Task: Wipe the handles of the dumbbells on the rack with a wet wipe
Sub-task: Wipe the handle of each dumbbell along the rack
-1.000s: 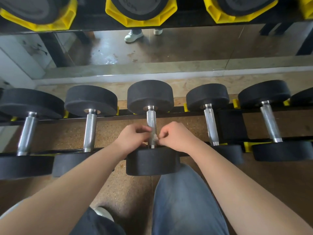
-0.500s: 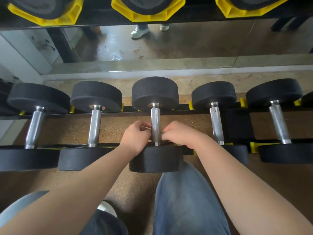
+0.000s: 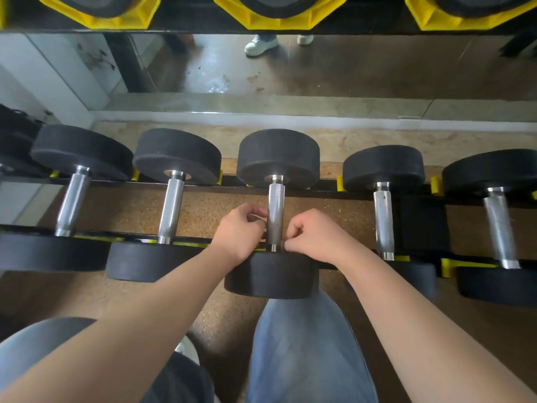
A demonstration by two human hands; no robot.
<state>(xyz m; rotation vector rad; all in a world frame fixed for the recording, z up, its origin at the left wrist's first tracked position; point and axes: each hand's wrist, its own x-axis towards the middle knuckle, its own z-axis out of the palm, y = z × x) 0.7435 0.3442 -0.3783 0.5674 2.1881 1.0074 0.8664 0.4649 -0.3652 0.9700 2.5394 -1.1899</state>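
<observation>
We look down on the lower tier of the dumbbell rack [image 3: 328,189], whose two rails carry a row of black round-headed dumbbells lying front to back. The middle dumbbell [image 3: 271,276] is the one we are working on. Its far head sits by the back rail and its near head overhangs the front edge of the rack, directly above our knee [image 3: 302,344]. That is the first risk, in our judgement: a hard tug toward us could slide the weight off the front rail and onto the leg.

Its knurled steel handle [image 3: 276,205] spans the gap between the rails. Our left hand [image 3: 241,231] and right hand [image 3: 313,237] flank the handle's near end. Both have their fingers curled in tight against the steel, close to the near head. If the dumbbell shifts, knuckles there could be nipped between handle, head and rail.

We cannot make out the wet wipe. If it is there, it is hidden under the fingers or behind the handle, so we cannot tell whether either hand pinches it or is merely clenched. A wipe dragged over knurling would likely snag and shred. Working only the near end would also leave the bare far half unwiped. No hand is on the handle to the left [image 3: 171,207] or the handle to the right [image 3: 384,219], so we judge there is more to do.
</observation>
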